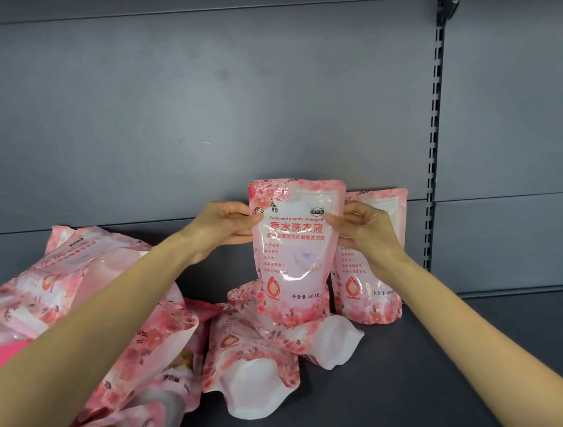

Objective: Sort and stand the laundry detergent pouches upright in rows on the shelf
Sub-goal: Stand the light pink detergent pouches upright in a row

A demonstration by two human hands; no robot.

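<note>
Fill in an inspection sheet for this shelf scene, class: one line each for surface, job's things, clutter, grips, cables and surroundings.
Surface: dark grey shelf, bare at front right.
Job's things: held pouch upright, above the fallen ones; standing pouch upright at the back, to its right; fallen pouches lying in front; pouch pile heaped at left.
Clutter: nothing seen.
Grips: left hand and right hand grip the held pouch by its side edges.
Cables: nothing seen.
Surroundings: grey back panel; slotted upright at right.
</note>
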